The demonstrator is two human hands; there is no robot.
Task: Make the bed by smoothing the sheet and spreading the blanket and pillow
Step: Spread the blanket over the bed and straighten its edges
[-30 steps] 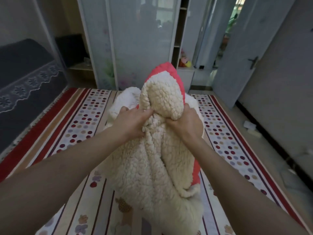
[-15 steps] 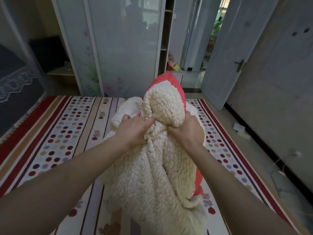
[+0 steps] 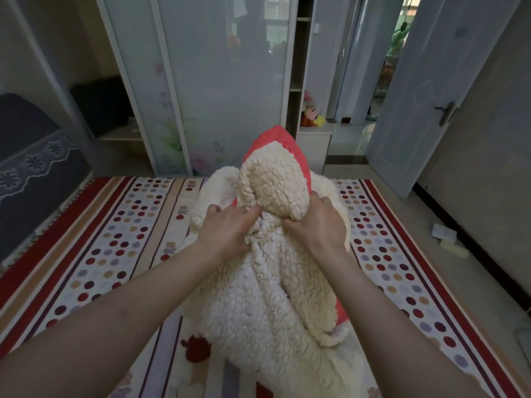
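Observation:
A bunched blanket [image 3: 267, 300], cream fleece on one side and coral red on the other, hangs in front of me above the bed. My left hand [image 3: 227, 228] grips a fold of its fleece. Close beside it, my right hand [image 3: 319, 222] grips another fold, just under a lump of blanket that stands up between the two hands. The lower end of the blanket rests on the bed sheet [image 3: 109, 242], which is striped and dotted in red, cream and lilac. No pillow is in view.
A frosted-glass wardrobe [image 3: 224, 81] stands past the foot of the bed. A dark lace-trimmed covered object [image 3: 31, 173] is at the left. An open door [image 3: 416, 90] and bare floor with small boxes [image 3: 448, 239] lie to the right.
Both hands keep the same grip on the blanket. The view has swung left and slightly down, so the bed's far edge and the left side show more.

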